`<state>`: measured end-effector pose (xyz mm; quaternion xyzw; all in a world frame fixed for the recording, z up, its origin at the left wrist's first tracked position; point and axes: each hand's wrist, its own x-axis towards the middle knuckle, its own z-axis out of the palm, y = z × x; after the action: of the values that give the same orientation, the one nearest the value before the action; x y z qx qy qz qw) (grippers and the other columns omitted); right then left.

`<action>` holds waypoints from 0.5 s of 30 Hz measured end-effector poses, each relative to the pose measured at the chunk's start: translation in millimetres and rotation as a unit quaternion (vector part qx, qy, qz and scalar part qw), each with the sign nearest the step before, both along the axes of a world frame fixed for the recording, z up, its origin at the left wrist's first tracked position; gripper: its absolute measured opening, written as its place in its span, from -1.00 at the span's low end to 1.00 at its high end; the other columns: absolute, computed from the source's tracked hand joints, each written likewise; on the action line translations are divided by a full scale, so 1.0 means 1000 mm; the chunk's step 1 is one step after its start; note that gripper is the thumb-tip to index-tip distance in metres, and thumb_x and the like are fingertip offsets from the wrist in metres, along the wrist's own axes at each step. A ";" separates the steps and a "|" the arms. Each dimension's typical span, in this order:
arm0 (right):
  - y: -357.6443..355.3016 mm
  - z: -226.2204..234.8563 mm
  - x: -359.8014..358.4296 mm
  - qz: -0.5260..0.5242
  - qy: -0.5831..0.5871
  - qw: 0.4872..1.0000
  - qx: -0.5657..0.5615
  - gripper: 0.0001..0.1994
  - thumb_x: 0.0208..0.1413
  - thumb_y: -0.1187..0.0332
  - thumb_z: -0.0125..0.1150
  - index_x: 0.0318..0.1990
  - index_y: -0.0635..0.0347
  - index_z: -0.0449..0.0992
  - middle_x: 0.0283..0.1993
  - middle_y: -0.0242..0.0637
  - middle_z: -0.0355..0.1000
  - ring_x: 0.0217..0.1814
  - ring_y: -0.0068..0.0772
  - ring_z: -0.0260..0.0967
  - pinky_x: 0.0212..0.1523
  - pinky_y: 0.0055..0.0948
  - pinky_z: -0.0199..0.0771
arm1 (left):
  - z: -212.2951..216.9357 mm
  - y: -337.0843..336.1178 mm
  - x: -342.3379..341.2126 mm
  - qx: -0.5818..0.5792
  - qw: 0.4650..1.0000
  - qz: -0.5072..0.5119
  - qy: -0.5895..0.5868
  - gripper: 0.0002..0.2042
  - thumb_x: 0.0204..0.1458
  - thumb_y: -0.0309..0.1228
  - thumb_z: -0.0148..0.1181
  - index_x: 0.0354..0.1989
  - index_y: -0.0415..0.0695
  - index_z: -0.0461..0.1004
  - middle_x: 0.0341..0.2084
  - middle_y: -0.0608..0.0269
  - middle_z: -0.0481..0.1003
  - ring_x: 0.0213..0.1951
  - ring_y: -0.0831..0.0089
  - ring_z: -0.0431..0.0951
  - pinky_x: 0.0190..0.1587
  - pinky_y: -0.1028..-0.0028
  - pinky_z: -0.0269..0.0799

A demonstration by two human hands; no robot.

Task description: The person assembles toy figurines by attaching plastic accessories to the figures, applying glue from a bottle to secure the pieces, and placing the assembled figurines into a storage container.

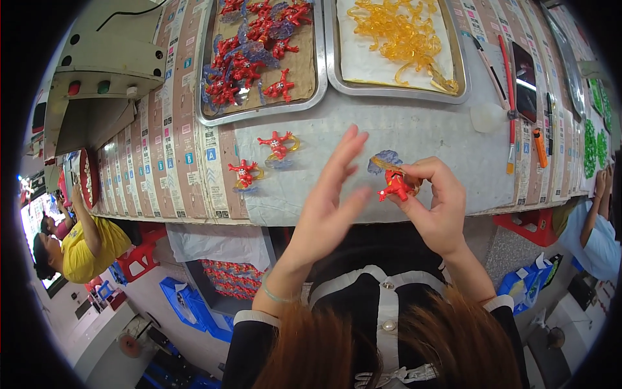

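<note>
Between the thumb and fingers of my right hand (pixel 440 207) is a small red plastic figure (pixel 396 187) with a clear purple-blue piece (pixel 385 159) and some translucent yellow at its upper side. My left hand (pixel 327 207) is raised just left of it, fingers stretched out and slightly blurred, holding nothing. Farther left on the table lie two similar figures, one red figure (pixel 276 144) above another red figure (pixel 244 173), both with yellow and purple-blue clear parts attached.
At the back stand a metal tray (pixel 322 84) of red figures with purple pieces and another metal tray (pixel 461 97) of yellow clear parts. To the right lie a red-handled brush (pixel 511 129), a phone (pixel 524 81) and an orange tool (pixel 540 148). Other people sit left and right.
</note>
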<state>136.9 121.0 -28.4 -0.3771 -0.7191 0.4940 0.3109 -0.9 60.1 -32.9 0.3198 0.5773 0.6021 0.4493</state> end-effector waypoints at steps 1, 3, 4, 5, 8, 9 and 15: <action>0.002 0.002 0.002 0.015 0.008 0.999 -0.040 -0.76 -0.26 0.59 0.20 -0.36 0.31 0.34 -0.43 -0.34 0.30 -0.41 -0.59 0.21 -0.38 -0.62 0.22 | 0.004 0.001 -0.003 0.002 1.000 -0.001 -0.001 -0.69 -0.05 -0.49 0.01 -0.08 -0.20 0.27 -0.12 0.15 0.33 -0.14 0.37 0.37 -0.07 0.45 0.24; 0.007 0.005 0.006 0.039 0.004 0.997 -0.060 -0.77 -0.24 0.56 0.19 -0.34 0.31 0.35 -0.45 -0.31 0.32 -0.43 -0.57 0.25 -0.39 -0.59 0.27 | 0.010 0.002 -0.013 0.114 0.934 -0.188 0.283 -0.65 -0.15 -0.57 0.07 -0.10 -0.17 0.31 -0.08 0.17 0.33 -0.12 0.33 0.37 -0.06 0.44 0.23; 0.008 0.005 0.006 0.064 0.001 0.995 -0.082 -0.78 -0.21 0.53 0.17 -0.33 0.32 0.37 -0.46 -0.28 0.34 -0.46 -0.55 0.29 -0.41 -0.56 0.31 | 0.008 0.001 -0.015 0.113 0.934 -0.186 0.284 -0.65 -0.15 -0.57 0.07 -0.10 -0.17 0.31 -0.08 0.17 0.33 -0.12 0.33 0.37 -0.06 0.44 0.23; 0.009 0.008 0.005 0.066 0.001 0.994 -0.082 -0.78 -0.21 0.53 0.17 -0.33 0.32 0.37 -0.46 -0.28 0.34 -0.46 -0.55 0.29 -0.41 -0.56 0.31 | 0.003 -0.001 -0.016 0.096 0.949 -0.179 0.240 -0.66 -0.17 -0.60 0.09 -0.14 -0.23 0.33 -0.14 0.15 0.36 -0.14 0.35 0.38 -0.10 0.47 0.26; 0.004 0.014 0.003 0.013 0.124 0.966 -0.227 -0.79 -0.16 0.52 0.13 -0.29 0.32 0.39 -0.43 -0.27 0.37 -0.43 -0.56 0.31 -0.38 -0.60 0.32 | 0.003 -0.004 -0.011 0.014 0.990 -0.135 0.028 -0.72 -0.15 -0.60 0.09 -0.19 -0.29 0.34 -0.25 0.19 0.41 -0.20 0.45 0.39 -0.16 0.54 0.29; 0.003 0.016 0.002 -0.005 0.096 0.971 -0.217 -0.80 -0.14 0.52 0.11 -0.29 0.32 0.40 -0.42 -0.26 0.38 -0.43 -0.56 0.31 -0.38 -0.61 0.32 | 0.006 -0.005 -0.008 -0.055 0.984 -0.098 -0.140 -0.76 -0.11 -0.58 0.08 -0.20 -0.29 0.34 -0.31 0.24 0.43 -0.24 0.53 0.39 -0.19 0.57 0.29; 0.001 0.013 0.004 -0.021 -0.008 0.996 -0.084 -0.89 -0.11 0.53 0.06 -0.38 0.37 0.41 -0.46 -0.28 0.40 -0.49 -0.59 0.32 -0.43 -0.63 0.33 | 0.014 -0.003 -0.004 -0.098 0.969 -0.113 -0.198 -0.79 -0.08 -0.55 0.06 -0.23 -0.29 0.34 -0.36 0.26 0.43 -0.30 0.60 0.40 -0.22 0.61 0.31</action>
<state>140.7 122.2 -14.9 -0.4207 -0.6699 0.5426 0.2824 -4.8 57.4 -19.3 0.2119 0.4932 0.5392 0.6489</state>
